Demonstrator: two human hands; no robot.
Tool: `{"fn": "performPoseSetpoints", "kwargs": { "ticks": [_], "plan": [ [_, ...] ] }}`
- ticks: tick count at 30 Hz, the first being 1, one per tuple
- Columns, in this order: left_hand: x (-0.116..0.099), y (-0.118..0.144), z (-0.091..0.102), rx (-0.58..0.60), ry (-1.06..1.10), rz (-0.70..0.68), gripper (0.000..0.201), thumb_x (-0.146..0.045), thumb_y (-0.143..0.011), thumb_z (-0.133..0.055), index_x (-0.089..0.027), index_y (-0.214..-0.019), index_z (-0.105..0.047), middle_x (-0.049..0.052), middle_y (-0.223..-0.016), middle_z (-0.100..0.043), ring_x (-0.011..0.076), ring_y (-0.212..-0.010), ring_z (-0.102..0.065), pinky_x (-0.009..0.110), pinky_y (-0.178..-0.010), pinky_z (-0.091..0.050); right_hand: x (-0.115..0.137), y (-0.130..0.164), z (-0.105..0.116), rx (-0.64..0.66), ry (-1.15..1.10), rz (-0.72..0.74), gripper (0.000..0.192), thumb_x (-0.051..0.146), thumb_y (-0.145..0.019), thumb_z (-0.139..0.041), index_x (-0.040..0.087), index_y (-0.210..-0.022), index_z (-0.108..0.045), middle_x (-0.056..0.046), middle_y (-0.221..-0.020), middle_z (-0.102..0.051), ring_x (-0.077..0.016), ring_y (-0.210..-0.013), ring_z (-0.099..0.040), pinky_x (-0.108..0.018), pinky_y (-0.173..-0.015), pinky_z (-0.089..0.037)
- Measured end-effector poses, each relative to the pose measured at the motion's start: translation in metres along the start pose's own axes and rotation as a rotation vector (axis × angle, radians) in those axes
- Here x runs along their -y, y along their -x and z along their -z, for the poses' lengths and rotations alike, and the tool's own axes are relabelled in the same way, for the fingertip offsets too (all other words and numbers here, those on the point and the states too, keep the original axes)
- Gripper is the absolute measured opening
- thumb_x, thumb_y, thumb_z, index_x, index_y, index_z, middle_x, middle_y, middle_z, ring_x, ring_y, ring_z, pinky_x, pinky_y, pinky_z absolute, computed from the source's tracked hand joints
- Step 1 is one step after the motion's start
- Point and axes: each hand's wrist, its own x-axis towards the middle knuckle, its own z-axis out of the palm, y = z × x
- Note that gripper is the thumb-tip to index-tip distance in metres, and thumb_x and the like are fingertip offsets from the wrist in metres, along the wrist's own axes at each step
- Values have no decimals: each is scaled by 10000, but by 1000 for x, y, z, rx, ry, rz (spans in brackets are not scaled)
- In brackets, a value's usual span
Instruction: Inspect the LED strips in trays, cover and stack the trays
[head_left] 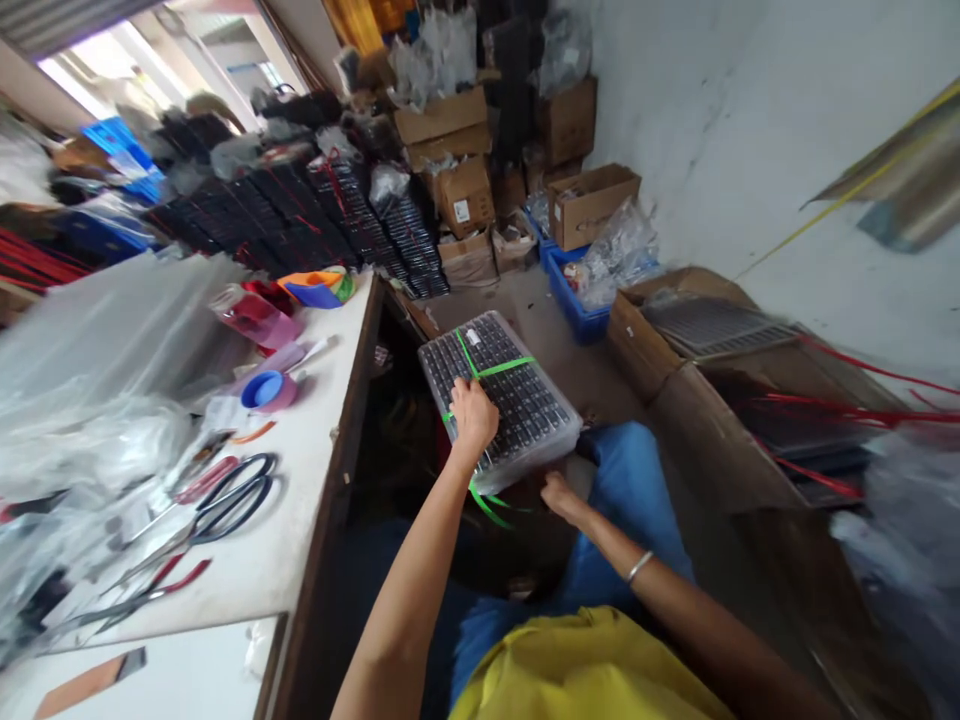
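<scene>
Strapped tray bundle (501, 395) under left hand (474, 415)

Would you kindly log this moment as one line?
left hand: atop strapped tray pack | right hand: at pack's near edge | scissors: on table

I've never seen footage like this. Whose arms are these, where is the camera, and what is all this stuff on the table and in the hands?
There is no machine here: the one picture comes from a camera worn on a person's head, looking down at their own bare arms. The left hand lies on top of a stack of trays, wrapped in clear plastic and tied with green strap, gripping the strap. The right hand holds the stack's near edge from below. Both hands are beside the table, not over it. The white table, on the left, carries scissors, a small blue cup and clear plastic bags. Cardboard boxes stand on the floor behind.
</scene>
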Motion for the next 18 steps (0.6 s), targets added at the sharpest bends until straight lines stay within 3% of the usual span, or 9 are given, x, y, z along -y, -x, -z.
{"fn": "performPoseSetpoints", "kwargs": {
  "ticks": [4, 7, 10, 13, 15, 18],
  "plan": [
    [0, 12, 10, -13, -27, -71, 356, -334, -878, -567, -163, -1189, -540, 105, -1264, -524, 246, -1122, -533, 482, -934, -455, 15, 24, 28, 80, -81, 14, 232, 321, -890, -583, 131, -1020, -615, -48, -944, -642, -153, -837, -619, -357, -783, -521],
    [6, 5, 19, 42, -11, -141, 328, -333, -879, -567, -158, -1156, -561, 103, -1247, -538, 245, -1130, -529, 484, -948, -443, 29, 42, 46, 132, -197, 64, 185, 267, -829, -588, 127, -929, -656, -37, -758, -664, -163, -814, -641, -340, -806, -506],
    [14, -15, 30, 121, 36, -197, 328, -339, -876, -572, -150, -1143, -569, 106, -1222, -554, 238, -1104, -545, 471, -931, -458, 43, 54, 55, 185, -301, 95, 305, 273, -755, -574, 148, -1018, -663, -92, -942, -699, -203, -907, -661, -325, -745, -529],
    [23, -37, 41, 200, 107, -230, 328, -345, -875, -575, -153, -1142, -568, 97, -1181, -575, 219, -1043, -575, 441, -883, -491, 53, 58, 54, 224, -330, 120, 417, 306, -712, -593, 187, -1108, -646, -118, -1152, -649, -237, -922, -671, -272, -552, -527],
    [28, -46, 47, 239, 168, -239, 312, -351, -876, -574, -159, -1122, -578, 79, -1144, -592, 206, -993, -593, 413, -842, -511, 56, 56, 51, 219, -307, 147, 399, 340, -719, -611, 178, -1080, -662, -121, -1096, -666, -238, -861, -682, -235, -462, -491],
    [32, -52, 51, 257, 271, -237, 311, -355, -878, -571, -149, -1111, -578, 69, -1090, -608, 186, -920, -610, 381, -784, -531, 58, 50, 48, 159, -229, 219, 345, 409, -768, -591, 146, -966, -693, -100, -860, -688, -204, -707, -669, -233, -433, -481]
  ]
}}
